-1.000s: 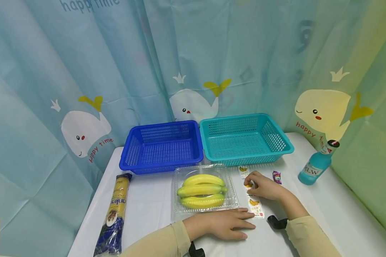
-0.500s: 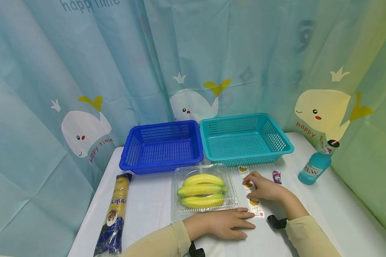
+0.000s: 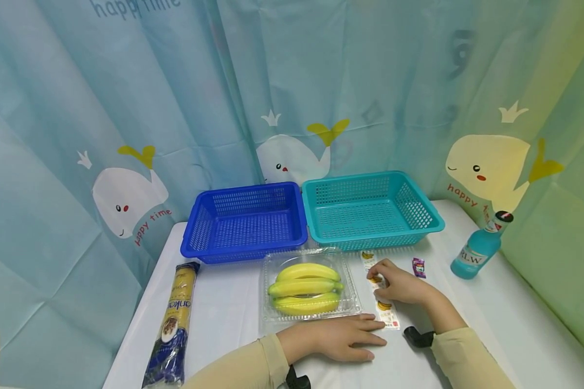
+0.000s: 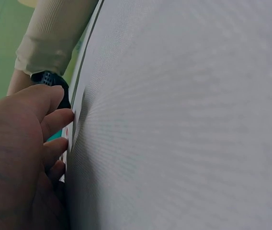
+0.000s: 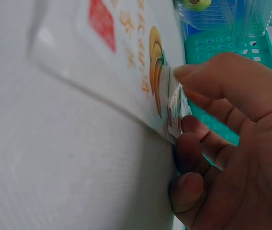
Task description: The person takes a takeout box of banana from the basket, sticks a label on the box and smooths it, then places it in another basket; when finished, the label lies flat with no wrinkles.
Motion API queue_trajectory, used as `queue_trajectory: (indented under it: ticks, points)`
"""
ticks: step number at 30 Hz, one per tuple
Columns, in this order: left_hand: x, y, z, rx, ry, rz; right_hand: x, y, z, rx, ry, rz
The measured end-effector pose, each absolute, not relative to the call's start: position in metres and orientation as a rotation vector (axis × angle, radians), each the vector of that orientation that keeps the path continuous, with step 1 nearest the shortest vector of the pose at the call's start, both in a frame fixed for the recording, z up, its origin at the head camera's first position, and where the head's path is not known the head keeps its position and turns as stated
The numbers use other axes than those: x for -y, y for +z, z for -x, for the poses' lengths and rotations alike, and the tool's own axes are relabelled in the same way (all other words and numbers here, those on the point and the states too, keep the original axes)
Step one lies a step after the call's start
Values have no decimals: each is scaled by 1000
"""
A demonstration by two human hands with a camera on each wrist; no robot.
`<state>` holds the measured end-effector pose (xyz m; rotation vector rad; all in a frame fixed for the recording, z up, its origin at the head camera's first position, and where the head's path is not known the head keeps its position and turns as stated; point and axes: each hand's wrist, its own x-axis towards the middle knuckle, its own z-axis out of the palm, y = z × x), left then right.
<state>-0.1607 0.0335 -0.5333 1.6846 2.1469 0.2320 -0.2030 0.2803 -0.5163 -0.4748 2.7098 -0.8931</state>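
Two hands at a strip of stickers (image 3: 386, 312) on a white tabletop (image 3: 229, 302).

The strip lies right of the tabletop's centre, running from near the teal basket (image 3: 377, 241) toward the near edge. The right hand (image 3: 401, 282) curls over its middle; thumb and fingers, a small gap between their tips, hold a raised part of it. The left hand (image 3: 338, 339) lies flat, fingers spread and gripping nothing, beside the strip's near end; whether a fingertip touches it cannot be told. Left of the strip, a clear plastic box (image 3: 349, 281) contains bananas (image 3: 305, 287). A blue basket (image 3: 245, 254) stands beside the teal one along the far edge. A small purple packet (image 3: 419, 268) lies between strip and bottle (image 3: 476, 254), the latter near the right edge. A long packet (image 3: 173, 316) lies along the left edge.
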Motion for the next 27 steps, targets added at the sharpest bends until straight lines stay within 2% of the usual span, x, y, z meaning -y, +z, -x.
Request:
queue_trajectory:
  ticks: [12,27]
  points:
    - [-33,-532,161,-2138,249,-1675,-284,-512,197,-2667,-1018,626]
    - [-34,-533,161,-2135,245,-1665,-275,-519,201,-2778,-779,538]
